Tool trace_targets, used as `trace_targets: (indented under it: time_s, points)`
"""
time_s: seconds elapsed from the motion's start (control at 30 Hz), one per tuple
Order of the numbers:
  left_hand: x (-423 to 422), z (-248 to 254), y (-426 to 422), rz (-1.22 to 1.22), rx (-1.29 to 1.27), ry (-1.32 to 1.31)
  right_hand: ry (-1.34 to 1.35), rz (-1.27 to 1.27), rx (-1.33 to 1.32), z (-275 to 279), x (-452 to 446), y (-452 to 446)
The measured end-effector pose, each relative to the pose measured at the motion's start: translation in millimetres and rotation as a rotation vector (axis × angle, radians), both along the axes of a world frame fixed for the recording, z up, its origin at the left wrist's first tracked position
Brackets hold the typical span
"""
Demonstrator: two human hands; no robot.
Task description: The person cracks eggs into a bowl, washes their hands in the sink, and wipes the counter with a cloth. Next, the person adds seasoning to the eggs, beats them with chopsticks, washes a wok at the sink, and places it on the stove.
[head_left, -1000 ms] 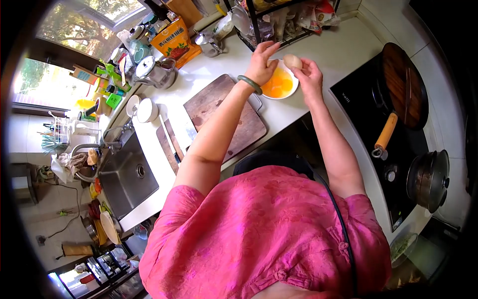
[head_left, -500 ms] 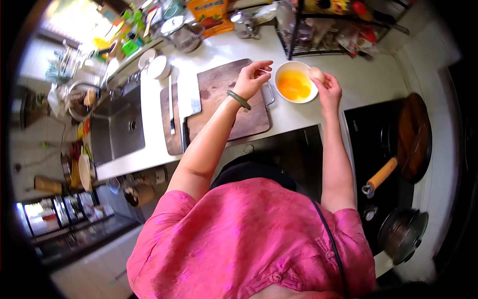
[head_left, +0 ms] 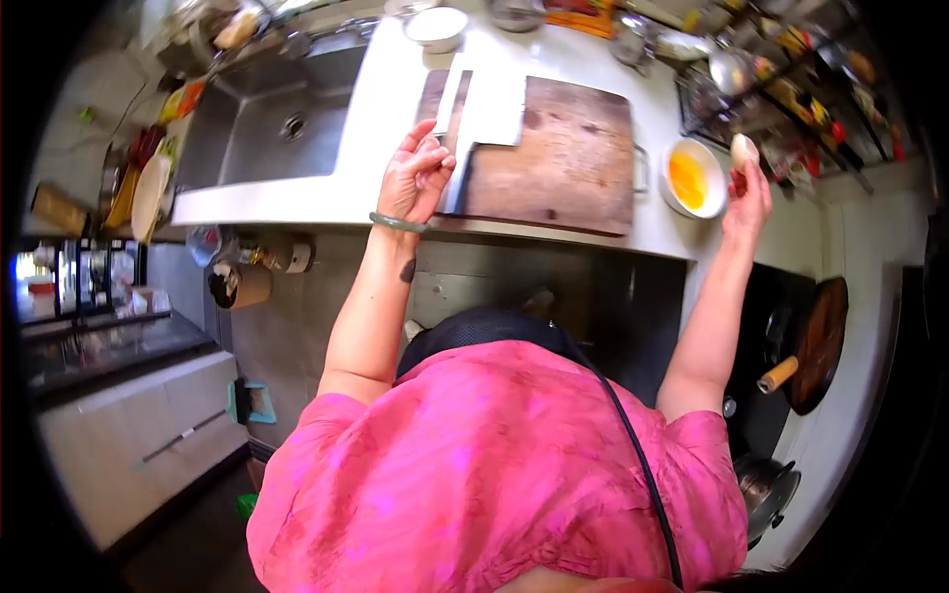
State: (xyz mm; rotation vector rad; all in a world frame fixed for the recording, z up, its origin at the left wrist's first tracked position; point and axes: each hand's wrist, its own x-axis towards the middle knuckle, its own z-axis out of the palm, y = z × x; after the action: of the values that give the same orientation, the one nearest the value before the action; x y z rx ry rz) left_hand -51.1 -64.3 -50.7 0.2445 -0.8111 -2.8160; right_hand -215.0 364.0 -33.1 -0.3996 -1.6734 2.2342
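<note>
My right hand [head_left: 748, 203] holds an egg [head_left: 743, 150] in its fingertips, just right of a white bowl [head_left: 708, 166]. Several orange-yellow yolks [head_left: 687, 183] lie in that bowl. Over the counter's front edge, my left hand [head_left: 415, 178] is raised with loosely bent fingers and nothing visible in them; a bangle circles its wrist. Beside it, a cleaver [head_left: 497, 109] lies on a wooden cutting board [head_left: 578, 158], its dark handle toward me. A slim pale stick-like utensil [head_left: 451, 97] lies left of the cleaver, its near end hidden by my left hand.
At the left is a steel sink [head_left: 267, 128], with a white bowl [head_left: 436, 28] behind the counter's near part. A black rack [head_left: 781, 89] with packets stands at the back right. On the right, a pan's wooden handle [head_left: 778, 375] points toward me near a lidded pot [head_left: 769, 492].
The view has turned left. My left hand has moved left from the board's right side to beside the cleaver's handle. My right hand has shifted the egg from the bowl's rim outward to the right.
</note>
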Motion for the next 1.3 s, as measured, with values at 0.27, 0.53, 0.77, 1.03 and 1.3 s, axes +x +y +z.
trace_targets:
  time_s: [0.27, 0.53, 0.77, 1.03, 1.3]
  points:
    - [219, -29, -202, 0.3, 0.174, 0.029, -0.14, 0.494, 0.001, 10, 109, -281]
    - [458, -52, -325, 0.789, 0.11, -0.001, -0.55, 1.291, -0.075, -54, 300, -609]
    - [594, -84, -330, 1.251, 0.129, -0.161, -0.814, 1.771, 0.058, -102, 452, -801]
    - [660, -98, -353, 1.646, 0.301, -0.244, -0.601, 1.937, 0.163, -151, 531, -1040]
    - [649, -85, -468, 1.594, 0.305, -0.204, -0.295, 2.237, 0.737, -200, 547, -1134]
